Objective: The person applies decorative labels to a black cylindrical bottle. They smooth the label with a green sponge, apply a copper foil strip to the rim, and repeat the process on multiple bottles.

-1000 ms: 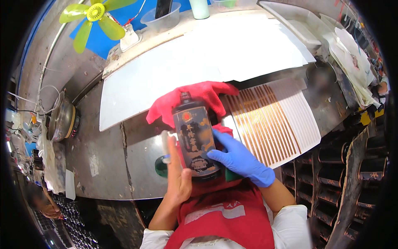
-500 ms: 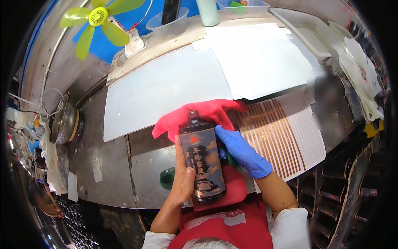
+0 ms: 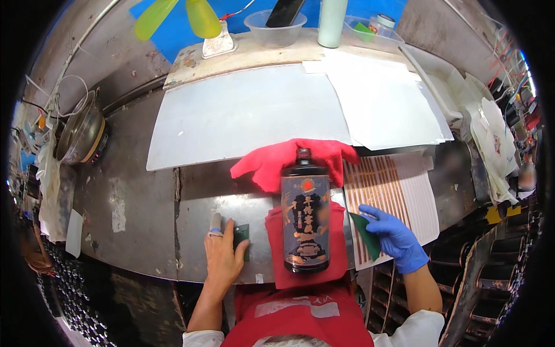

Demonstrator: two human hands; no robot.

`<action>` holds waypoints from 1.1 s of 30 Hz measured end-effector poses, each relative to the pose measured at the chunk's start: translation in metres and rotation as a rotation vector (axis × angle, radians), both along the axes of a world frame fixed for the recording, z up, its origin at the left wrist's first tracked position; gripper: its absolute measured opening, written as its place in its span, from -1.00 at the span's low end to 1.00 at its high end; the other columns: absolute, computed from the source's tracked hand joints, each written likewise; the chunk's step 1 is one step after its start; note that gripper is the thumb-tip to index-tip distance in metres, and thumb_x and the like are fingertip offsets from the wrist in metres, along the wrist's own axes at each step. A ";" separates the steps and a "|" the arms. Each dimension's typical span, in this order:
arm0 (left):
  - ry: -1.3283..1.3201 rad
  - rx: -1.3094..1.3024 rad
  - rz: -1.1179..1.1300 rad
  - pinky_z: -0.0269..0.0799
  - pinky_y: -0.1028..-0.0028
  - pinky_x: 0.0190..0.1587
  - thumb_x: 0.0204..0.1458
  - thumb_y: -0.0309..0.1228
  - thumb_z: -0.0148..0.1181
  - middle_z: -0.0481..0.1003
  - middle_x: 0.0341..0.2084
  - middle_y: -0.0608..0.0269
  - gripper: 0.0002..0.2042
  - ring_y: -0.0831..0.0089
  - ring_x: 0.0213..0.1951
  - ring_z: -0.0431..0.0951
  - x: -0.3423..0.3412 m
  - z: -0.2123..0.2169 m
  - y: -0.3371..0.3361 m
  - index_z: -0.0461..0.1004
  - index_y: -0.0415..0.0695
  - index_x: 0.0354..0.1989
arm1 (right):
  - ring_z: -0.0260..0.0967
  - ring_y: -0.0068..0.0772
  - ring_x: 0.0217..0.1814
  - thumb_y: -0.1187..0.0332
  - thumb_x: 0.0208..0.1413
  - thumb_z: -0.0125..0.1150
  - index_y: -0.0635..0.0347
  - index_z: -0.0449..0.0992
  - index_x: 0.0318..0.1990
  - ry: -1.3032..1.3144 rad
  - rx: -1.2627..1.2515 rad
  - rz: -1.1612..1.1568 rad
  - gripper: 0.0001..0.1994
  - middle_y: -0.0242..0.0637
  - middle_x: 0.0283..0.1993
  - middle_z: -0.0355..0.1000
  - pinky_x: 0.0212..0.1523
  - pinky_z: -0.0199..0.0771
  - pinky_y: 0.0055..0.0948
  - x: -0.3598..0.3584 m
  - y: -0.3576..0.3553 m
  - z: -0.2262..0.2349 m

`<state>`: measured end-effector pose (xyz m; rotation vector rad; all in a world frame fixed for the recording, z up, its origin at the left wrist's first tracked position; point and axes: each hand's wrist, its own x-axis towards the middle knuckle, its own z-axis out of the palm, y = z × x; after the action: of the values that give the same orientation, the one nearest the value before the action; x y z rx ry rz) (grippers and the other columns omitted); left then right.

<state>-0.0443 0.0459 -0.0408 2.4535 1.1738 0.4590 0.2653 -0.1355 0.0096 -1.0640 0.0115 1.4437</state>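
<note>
Black bottle [image 3: 305,222], right hand [image 3: 399,237] holding green sheet [image 3: 366,236], left hand [image 3: 224,254] at green pad [image 3: 243,232], left grip unclear

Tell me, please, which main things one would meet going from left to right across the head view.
Metal pan → left hand → dark bottle → right hand in a blue glove.

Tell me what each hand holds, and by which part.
Right hand: a green piece, by its right side. Left hand: at a second green piece; whether it grips that, I cannot tell.
</note>
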 end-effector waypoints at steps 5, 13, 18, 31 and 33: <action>-0.002 -0.044 0.010 0.13 0.15 0.04 -0.18 -0.38 0.29 0.27 -0.02 -0.14 -0.55 -0.07 -0.01 0.24 -0.001 0.009 -0.003 0.35 -0.21 -0.07 | 0.42 -0.33 -0.07 0.62 -0.06 0.09 0.29 0.26 0.08 -0.368 0.136 -0.159 -0.54 -0.14 -0.06 0.38 -0.04 0.48 -0.39 -0.010 0.024 0.032; -0.529 -0.420 0.057 0.36 0.44 -0.24 -0.10 -0.53 0.22 0.42 -0.32 0.07 -0.69 0.28 -0.31 0.44 -0.007 0.005 -0.008 0.36 -0.20 -0.13 | 0.41 -0.20 -0.25 0.46 -0.09 0.21 0.03 0.50 -0.14 -1.957 0.386 0.364 -0.71 -0.24 -0.29 0.46 -0.21 0.44 -0.35 -0.050 0.129 0.087; -0.798 -0.532 0.140 0.32 0.58 -0.23 -0.04 -0.54 0.19 0.41 -0.35 0.30 -0.74 0.59 -0.31 0.37 -0.001 0.033 -0.010 0.37 -0.20 -0.14 | 0.41 -0.27 -0.26 0.48 -0.16 0.20 0.04 0.50 -0.22 -2.053 0.488 0.182 -0.74 -0.29 -0.33 0.47 -0.27 0.43 -0.34 -0.037 0.150 0.088; -0.935 -0.417 0.076 0.31 0.59 -0.21 -0.01 -0.51 0.17 0.41 -0.36 0.29 -0.82 0.58 -0.29 0.39 0.073 0.061 -0.011 0.40 -0.21 -0.22 | 0.32 -0.57 -0.29 0.51 -0.01 0.18 0.25 0.25 -0.11 -1.382 0.125 -0.048 -0.69 -0.27 -0.30 0.35 -0.29 0.36 -0.57 -0.102 0.046 0.055; -0.959 -0.362 0.021 0.33 0.53 -0.22 0.00 -0.50 0.16 0.43 -0.37 0.21 -0.83 0.49 -0.30 0.43 0.102 0.074 -0.003 0.40 -0.23 -0.23 | 0.25 -0.53 -0.08 0.51 0.07 0.08 0.27 0.23 -0.05 -1.282 0.180 -0.139 -0.71 -0.23 -0.12 0.29 -0.08 0.29 -0.54 -0.097 0.076 0.059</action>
<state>0.0575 0.0431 0.0334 1.5640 0.7565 1.1397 0.1686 -0.0591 0.0689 -1.6163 -0.9148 0.4294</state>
